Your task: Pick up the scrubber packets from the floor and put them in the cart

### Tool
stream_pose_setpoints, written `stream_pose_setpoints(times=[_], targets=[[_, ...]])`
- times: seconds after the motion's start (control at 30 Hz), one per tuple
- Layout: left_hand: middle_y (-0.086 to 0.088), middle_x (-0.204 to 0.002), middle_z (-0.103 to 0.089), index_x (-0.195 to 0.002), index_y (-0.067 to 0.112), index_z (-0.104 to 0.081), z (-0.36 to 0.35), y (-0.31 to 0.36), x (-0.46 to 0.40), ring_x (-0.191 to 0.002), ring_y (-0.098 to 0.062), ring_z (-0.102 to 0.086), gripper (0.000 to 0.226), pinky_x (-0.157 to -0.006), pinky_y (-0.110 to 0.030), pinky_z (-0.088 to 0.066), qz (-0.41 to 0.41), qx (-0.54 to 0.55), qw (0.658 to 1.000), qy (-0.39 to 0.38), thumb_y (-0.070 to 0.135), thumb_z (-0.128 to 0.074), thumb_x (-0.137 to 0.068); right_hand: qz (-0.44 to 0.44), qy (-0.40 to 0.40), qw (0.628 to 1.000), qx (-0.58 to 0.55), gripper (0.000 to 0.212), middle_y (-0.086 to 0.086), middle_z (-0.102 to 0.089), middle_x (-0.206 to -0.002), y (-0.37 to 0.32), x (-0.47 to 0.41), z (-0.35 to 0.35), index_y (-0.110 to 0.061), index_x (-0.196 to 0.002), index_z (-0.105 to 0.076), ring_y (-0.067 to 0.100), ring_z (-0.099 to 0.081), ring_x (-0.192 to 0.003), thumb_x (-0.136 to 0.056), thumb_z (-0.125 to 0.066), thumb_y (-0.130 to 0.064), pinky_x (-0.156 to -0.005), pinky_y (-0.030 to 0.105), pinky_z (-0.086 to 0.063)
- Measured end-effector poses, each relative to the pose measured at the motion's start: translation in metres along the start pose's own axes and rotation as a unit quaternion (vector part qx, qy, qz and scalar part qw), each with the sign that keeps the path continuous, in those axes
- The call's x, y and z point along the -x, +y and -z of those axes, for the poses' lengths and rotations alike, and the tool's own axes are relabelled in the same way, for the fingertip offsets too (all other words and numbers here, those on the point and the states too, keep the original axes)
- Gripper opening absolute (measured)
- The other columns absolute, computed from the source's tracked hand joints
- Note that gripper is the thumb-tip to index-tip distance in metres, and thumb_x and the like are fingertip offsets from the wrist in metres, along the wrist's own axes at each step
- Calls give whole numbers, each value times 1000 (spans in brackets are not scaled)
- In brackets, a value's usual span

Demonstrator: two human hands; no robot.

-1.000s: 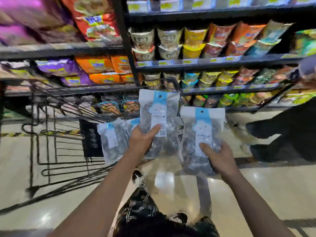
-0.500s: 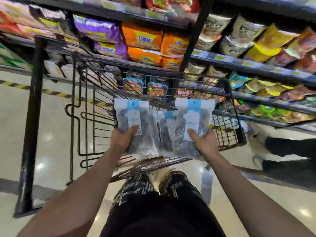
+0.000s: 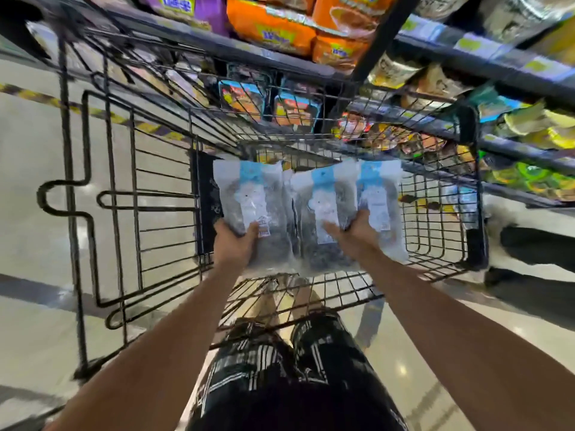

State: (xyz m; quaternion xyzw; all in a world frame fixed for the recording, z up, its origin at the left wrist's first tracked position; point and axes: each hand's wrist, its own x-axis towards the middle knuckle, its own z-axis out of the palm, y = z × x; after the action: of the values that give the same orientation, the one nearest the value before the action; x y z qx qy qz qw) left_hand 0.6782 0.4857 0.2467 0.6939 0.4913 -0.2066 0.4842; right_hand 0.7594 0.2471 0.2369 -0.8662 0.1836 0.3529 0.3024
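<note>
Clear plastic, crinkled, pinched in both grips: left hand (image 3: 234, 244) curled round the lower edge of the left scrubber packet (image 3: 249, 209), thumb laid across its white label; right hand (image 3: 357, 233) clamped on the lower part of the right scrubber packets (image 3: 345, 206), thumb on the front, fingers hidden behind. Blue-and-white header cards at the top of each packet, dark scrubbers showing through below. At least two packets overlapped in the right grip; exact count hard to tell through the blur. All held side by side, nearly touching, upright and tilted slightly away, inside the black wire cart (image 3: 441, 244), above its floor mesh and not resting on it. Further in, against the cart's far wall, two small boxed items (image 3: 269, 102) with blue edges and orange fronts, standing next to each other. Beyond the cart, store shelves (image 3: 466, 42) stacked with orange snack bags (image 3: 273, 29), purple bags to their left, cup noodles to the right. Beneath the arms, black-and-white patterned shorts (image 3: 280, 368) and glossy pale floor (image 3: 31, 213). At the right edge, another person's dark trouser legs (image 3: 535, 247).
</note>
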Motion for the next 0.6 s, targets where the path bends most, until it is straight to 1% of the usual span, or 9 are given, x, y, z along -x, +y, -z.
stream_pose_setpoints(times=[0.07, 0.13, 0.2, 0.23, 0.33, 0.4, 0.47, 0.53, 0.6], targets=[[-15, -133, -61, -145, 17, -33, 2, -5, -3, -116, -36, -64, 84, -97, -43, -53, -19, -15, 1000, 4, 50, -78, -82, 15, 12, 1000, 0, 94, 13, -56, -139, -3, 3, -3, -17, -150, -22, 36, -58, -123, -82, -81, -43, -97, 48, -50], [-14, -131, -56, -146, 34, -33, 6, -5, -3, -113, -35, -63, 92, -98, -50, -54, -39, -54, 998, -14, 64, -78, -71, 40, 25, 999, 14, 98, 15, -52, -146, -3, 6, -3, -21, -156, -16, 38, -55, -127, -84, -80, -39, -99, 50, -49], [-20, -137, -46, -147, 34, -37, 9, 4, 2, -119, -39, -55, 84, -105, -47, -48, -41, -117, 991, -52, 54, -80, -77, 61, 17, 995, 81, 79, 17, -56, -137, -5, 12, -4, -21, -151, -30, 38, -59, -119, -88, -74, -40, -89, 40, -47], [-22, -139, -41, -149, 33, -38, 9, 6, 2, -123, -41, -50, 81, -105, -45, -44, -47, -138, 987, -60, 47, -80, -82, 72, 8, 991, 111, 69, 18, -58, -132, -6, 15, -4, -19, -146, -37, 38, -59, -116, -91, -71, -40, -82, 35, -43], [-20, -142, -38, -154, 33, -35, 10, 9, 1, -125, -41, -48, 80, -103, -42, -44, -50, -190, 978, -73, 48, -76, -86, 56, -16, 988, 141, 59, 17, -57, -129, -10, 21, -3, -24, -145, -41, 36, -60, -112, -95, -66, -44, -77, 31, -36], [-19, -143, -34, -154, 35, -34, 13, 14, 1, -123, -43, -50, 80, -105, -45, -44, -55, -220, 971, -73, 54, -73, -87, 41, -27, 986, 157, 62, 18, -54, -134, -11, 22, -2, -31, -149, -39, 37, -60, -114, -95, -62, -51, -81, 35, -43], [-19, -148, -29, -152, 37, -36, 13, 21, 4, -128, -46, -45, 76, -107, -50, -42, -69, -260, 961, -63, 58, -68, -87, 42, -30, 983, 175, 65, 22, -49, -140, -12, 27, 2, -37, -150, -38, 41, -56, -120, -93, -58, -59, -93, 42, -50], [-19, -151, -29, -150, 37, -38, 11, 30, 12, -132, -47, -39, 69, -106, -54, -39, -96, -315, 942, -56, 58, -61, -89, 52, -42, 980, 189, 70, 26, -43, -149, -9, 32, 6, -43, -150, -35, 46, -51, -128, -88, -51, -70, -100, 52, -51], [-17, -153, -32, -147, 37, -42, 9, 41, 25, -134, -45, -40, 60, -107, -55, -39, -130, -347, 927, -49, 59, -51, -92, 56, -47, 977, 202, 74, 23, -40, -153, -2, 34, 10, -45, -151, -32, 48, -47, -131, -83, -43, -74, -101, 58, -50]])
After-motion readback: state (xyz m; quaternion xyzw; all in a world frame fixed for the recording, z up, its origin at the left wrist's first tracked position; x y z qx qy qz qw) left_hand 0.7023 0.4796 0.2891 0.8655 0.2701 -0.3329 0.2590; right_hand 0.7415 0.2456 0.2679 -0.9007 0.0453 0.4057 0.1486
